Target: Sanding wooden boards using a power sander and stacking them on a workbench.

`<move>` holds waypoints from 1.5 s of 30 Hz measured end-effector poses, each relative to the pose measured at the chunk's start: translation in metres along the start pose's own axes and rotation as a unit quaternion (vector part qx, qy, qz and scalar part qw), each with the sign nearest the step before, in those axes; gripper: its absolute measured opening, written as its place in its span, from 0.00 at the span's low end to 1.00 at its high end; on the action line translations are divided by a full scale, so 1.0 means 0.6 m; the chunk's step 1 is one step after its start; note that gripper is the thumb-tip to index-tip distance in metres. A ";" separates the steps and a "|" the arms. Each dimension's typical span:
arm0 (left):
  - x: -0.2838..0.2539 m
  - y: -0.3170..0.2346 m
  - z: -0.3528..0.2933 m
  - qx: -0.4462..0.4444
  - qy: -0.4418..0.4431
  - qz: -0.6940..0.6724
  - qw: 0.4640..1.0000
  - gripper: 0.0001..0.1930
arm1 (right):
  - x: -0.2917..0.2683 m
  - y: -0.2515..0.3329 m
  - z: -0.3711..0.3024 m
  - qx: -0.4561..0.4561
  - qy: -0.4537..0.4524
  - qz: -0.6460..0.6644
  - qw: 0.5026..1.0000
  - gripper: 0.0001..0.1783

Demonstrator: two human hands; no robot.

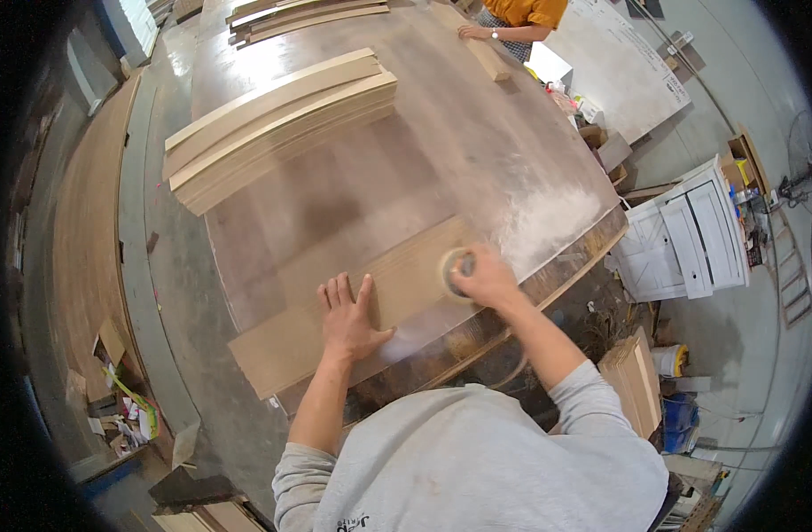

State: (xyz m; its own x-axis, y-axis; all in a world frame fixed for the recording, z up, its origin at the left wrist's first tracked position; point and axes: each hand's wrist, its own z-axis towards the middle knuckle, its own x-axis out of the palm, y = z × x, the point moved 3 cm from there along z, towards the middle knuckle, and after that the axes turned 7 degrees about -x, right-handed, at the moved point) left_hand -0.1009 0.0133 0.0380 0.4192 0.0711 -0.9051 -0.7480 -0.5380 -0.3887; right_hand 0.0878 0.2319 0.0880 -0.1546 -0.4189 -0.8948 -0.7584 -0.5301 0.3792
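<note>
The board (353, 301) is judged light for its length, thin and stiff enough to lie flat, though some flex would be expected if it were lifted by 1 end; its smooth, dusty face is likely to slide on the table (477, 151), so it is best steadied by a flat palm near the middle and taken by its long edges when moved; it is seen as a long, pale brown strip with faint grain, laid slantwise along the near edge of the table, its lower end overhanging the corner; the left hand (348, 315) is pressed flat on it with fingers spread, nothing being gripped; the right hand (487, 277) is closed around a small round pad (455, 269), held against the upper part of the board; pale dust is spread on the table just beyond; a stack (277, 124) of similar strips lies well apart, farther up the table; another person's hand (473, 32) rests at the far end.
</note>
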 end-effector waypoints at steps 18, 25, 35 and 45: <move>-0.005 -0.007 0.007 0.002 0.000 0.008 1.000 0.58 | -0.057 -0.128 0.015 -0.025 -0.025 -0.035 0.999 0.30; -0.003 -0.008 0.002 0.001 0.005 0.015 1.000 0.58 | -0.041 -0.061 0.132 -0.032 -0.052 -0.058 0.996 0.28; 0.000 -0.002 -0.006 -0.006 -0.001 0.007 1.000 0.61 | 0.018 0.065 0.073 -0.145 -0.037 -0.054 0.987 0.27; 0.017 0.003 -0.002 0.015 0.005 0.024 1.000 0.66 | 0.057 0.131 0.105 -0.090 -0.051 -0.056 0.993 0.32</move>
State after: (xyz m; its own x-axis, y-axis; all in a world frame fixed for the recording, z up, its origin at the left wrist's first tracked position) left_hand -0.0976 0.0121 0.0283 0.3877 0.0377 -0.9210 -0.7820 -0.5156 -0.3502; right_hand -0.0171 0.2223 0.0726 -0.1463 -0.2780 -0.9494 -0.6508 -0.6957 0.3040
